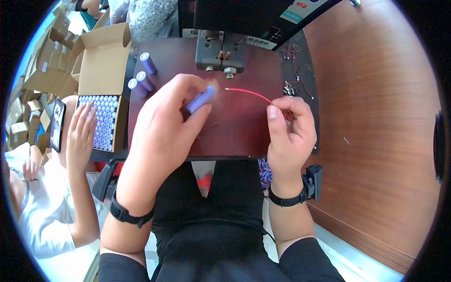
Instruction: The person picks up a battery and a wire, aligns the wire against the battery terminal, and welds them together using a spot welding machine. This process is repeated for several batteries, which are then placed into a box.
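Pinched between the thumb and fingers of my left hand [162, 115] is a purple cylindrical battery cell [200, 100], tilted, its far end blurred by motion. My right hand [292, 134] grips a thin red wire [253, 92] between thumb and forefinger. The wire arcs leftward to a bare silvery tip, which is apart from the cell. Just beyond both hands is the metal head of a machine [220, 52], with two copper-coloured pins resembling spot-welding electrodes. Three more purple cells [145, 81] stand upright on the dark red work board [235, 134], left of my left hand.
At the left, an open cardboard box [102, 61] holds rows of cells. Another person's hand [81, 134] rests by it, near a phone [58, 124]. Loose wires [297, 70] lie on the right edge. A wooden panel [371, 122] is on the right.
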Motion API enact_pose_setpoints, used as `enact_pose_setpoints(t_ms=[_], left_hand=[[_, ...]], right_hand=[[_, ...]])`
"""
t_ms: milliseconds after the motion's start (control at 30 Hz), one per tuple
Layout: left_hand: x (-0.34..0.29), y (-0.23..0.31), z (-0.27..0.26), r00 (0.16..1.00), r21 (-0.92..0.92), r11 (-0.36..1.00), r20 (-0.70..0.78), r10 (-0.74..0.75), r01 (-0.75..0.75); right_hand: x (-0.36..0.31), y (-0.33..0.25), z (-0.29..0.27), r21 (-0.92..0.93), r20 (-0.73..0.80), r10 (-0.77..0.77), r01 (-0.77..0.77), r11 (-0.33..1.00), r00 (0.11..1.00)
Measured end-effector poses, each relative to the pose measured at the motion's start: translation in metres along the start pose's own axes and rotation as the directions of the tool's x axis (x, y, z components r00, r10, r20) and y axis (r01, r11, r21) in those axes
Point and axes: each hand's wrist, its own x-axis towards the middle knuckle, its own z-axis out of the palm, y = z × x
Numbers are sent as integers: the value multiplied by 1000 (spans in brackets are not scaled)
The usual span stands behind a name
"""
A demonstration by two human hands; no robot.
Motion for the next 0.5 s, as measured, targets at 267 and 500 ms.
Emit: enact_pose_setpoints(t_ms=[267, 500], left_hand=[[20, -11, 13, 999, -26, 999, 28, 42, -41], [17, -12, 19, 978, 114, 977, -92, 190, -179]], right_hand=[[1, 1, 9, -47, 51, 68, -66, 997, 996], [-2, 0, 6, 65, 63, -2, -2, 998, 998]])
